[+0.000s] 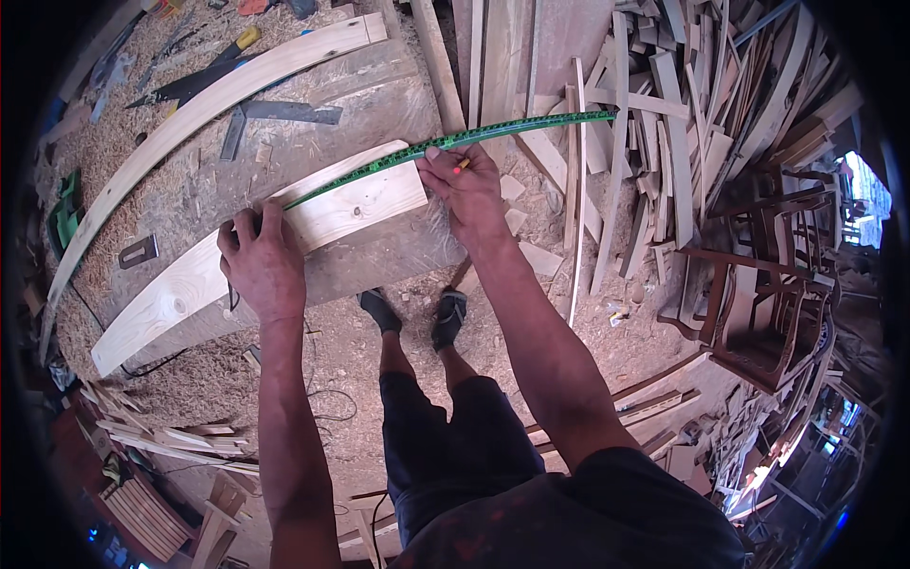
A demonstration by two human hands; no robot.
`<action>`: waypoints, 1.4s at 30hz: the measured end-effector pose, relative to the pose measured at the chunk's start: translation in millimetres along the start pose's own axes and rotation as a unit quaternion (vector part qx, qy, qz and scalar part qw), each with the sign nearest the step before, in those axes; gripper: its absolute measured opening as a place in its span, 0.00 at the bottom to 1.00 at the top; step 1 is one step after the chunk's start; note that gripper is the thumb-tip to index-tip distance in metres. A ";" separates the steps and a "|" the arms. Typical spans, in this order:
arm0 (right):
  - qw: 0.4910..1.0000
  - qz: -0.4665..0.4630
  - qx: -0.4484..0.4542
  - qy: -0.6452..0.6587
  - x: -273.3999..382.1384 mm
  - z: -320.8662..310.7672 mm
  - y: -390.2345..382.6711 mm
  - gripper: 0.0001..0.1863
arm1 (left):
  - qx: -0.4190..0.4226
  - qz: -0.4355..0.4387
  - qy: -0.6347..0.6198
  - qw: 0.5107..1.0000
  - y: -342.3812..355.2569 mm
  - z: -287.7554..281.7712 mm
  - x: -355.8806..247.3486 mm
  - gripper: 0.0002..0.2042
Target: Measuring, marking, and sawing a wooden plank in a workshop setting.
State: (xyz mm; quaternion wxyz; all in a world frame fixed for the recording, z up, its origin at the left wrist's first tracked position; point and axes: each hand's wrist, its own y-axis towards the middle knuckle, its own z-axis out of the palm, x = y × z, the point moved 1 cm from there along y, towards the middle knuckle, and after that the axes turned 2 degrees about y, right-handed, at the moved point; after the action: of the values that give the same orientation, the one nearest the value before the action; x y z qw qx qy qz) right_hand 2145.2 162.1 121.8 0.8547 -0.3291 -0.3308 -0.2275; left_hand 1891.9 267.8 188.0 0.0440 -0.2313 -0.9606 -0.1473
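A curved pine board (327, 216) lies on the wooden surface (379, 245) close to its near edge, and from where I stand the work looks like measuring along it. A green tape measure blade (389, 159) crosses the board slantwise, its far stretch running past the square-cut right end and out over the floor. The next move, I'd judge, calls for keeping the blade steady while a length is read, and perhaps marked.

The board is pale and clean-faced, with a few dark knots and long grain; it narrows toward its lower left end. The blade is thin, bright green and printed with dark markings.

The left hand (262, 266) has its fingers curled down over the board at the blade's near end; I can't tell whether they pinch the blade or only press there. The right hand's (469, 190) grip is closed, thumb and fingers on the blade by the board's right end, with an orange-tipped pencil (462, 167) tucked among the fingers.

Beyond, on the same surface, rest a longer, slimmer curved board (237, 87), a try square (233, 137) and a yellow-handled handsaw (245, 40) amid sawdust. Off to the right, wood offcuts (664, 123) heap beside wooden chair frames (758, 322).
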 end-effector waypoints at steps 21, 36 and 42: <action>1.000 0.002 0.001 0.013 -0.7 2.3 -2.4 0.12 | -0.011 -0.017 -0.010 1.000 -5.1 7.9 2.3 0.17; 1.000 0.000 0.013 0.025 0.0 1.8 5.3 0.10 | -0.025 -0.012 -0.007 1.000 1.1 10.7 -0.5 0.17; 1.000 -0.004 0.016 0.025 -0.9 2.1 5.7 0.10 | -0.024 -0.012 -0.009 1.000 1.0 8.9 0.0 0.17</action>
State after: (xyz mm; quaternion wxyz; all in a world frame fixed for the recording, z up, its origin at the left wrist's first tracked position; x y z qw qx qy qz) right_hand 2147.2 167.7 120.0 0.8672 -0.3081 -0.3141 -0.2334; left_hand 1892.2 271.3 179.7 0.0284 -0.2223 -0.9599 -0.1684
